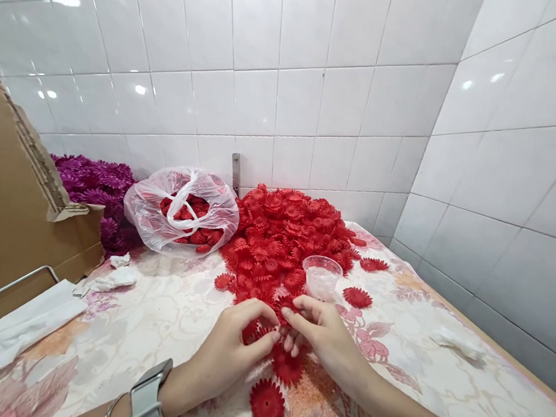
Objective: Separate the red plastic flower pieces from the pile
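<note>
My right hand [319, 332] pinches a red artificial flower [284, 308] between thumb and fingers, over the cloth in front of me. Close beside it, my left hand [236, 337] is curled round red petals [254, 332] that show between its thumb and forefinger; how many flower pieces are in it is hidden. Below my fingers, another red flower [286, 367] lies partly covered. Nearer to me, a single red flower piece [266, 404] with a small centre hole lies flat. A large heap of red flowers [285, 233] rises just beyond both hands.
A clear plastic cup [321, 279] stands at the heap's right edge, near loose flowers [357, 298]. Left are a tied plastic bag [144, 210] of red flowers, purple flowers [93, 181] and a cardboard box [14, 185]. White tissue [458, 344] lies right. Tiled walls [301, 97] bound the table.
</note>
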Tool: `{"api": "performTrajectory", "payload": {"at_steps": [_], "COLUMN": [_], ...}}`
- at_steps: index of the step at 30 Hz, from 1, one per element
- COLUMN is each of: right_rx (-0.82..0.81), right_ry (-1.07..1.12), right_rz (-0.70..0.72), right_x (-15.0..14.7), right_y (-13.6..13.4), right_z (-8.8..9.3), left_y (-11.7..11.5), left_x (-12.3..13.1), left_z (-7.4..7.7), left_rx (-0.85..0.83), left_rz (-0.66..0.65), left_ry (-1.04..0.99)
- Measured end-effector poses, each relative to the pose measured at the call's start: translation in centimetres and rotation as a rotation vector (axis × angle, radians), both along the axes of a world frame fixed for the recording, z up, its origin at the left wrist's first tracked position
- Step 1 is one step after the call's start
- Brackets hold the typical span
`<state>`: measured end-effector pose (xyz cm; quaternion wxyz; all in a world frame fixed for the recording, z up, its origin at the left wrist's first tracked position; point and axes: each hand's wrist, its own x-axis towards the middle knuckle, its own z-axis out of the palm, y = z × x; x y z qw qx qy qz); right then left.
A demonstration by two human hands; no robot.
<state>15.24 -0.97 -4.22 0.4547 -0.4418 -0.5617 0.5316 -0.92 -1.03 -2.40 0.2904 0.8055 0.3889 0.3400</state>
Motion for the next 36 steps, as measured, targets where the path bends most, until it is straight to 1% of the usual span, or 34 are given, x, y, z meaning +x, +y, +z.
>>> {"api": "performTrajectory", "payload": {"at_steps": [3, 5, 9, 14, 17, 23, 27, 30, 33, 36], "right_rx": [-0.018, 0.009, 0.081, 0.018, 0.031, 0.048, 0.025, 0.009, 0.008, 0.002], "right_ry": [-0.013, -0.046, -0.065, -0.027, -0.012, -0.077, -0.076, -0.031, 0.035, 0.118], "right_rz": [-0.014, -0.022, -0.015, 0.042, 0.074, 0.092, 0.165, 0.217, 0.196, 0.178], "right_x": [0.0, 0.0, 0.1, 0.0, 0.0, 0.3, 0.4, 0.4, 0.1, -0.1], "right_y": [-0.1, -0.1, 0.0, -0.1, -0.3, -0.5, -0.3, -0.1, -0.3, -0.6], "right_z": [-0.1, -0.3, -0.6, -0.3, 0.0, 0.4, 0.4, 0.2, 0.3, 0.8], "left_y": [-0.2, -0.2, 0.0, 0.1, 0.1, -0.2, -0.2, 0.1, 0.4, 0.7], "left_x": [0.0, 0.0, -0.1, -0.1, 0.0, 0.0, 0.0, 0.0, 0.3, 0.4], "left_z": [0.0, 0.0, -0.1, -0.2, -0.2, -0.2, 0.0, -0.1, -0.3, -0.5], "left_rx": [0.003, -0.006, -0.059, -0.122, -0.173, -0.171, -0.212, -0.318, -0.451, -0.596], "left_rz": [0.025, 0.046, 0.027, 0.003, -0.021, -0.013, -0.046, -0.028, -0.003, -0.021], "left_ry": [-0.021, -0.034, -0.035, -0.069, -0.111, -0.122, -0.165, -0.279, -0.486, -0.681]}}
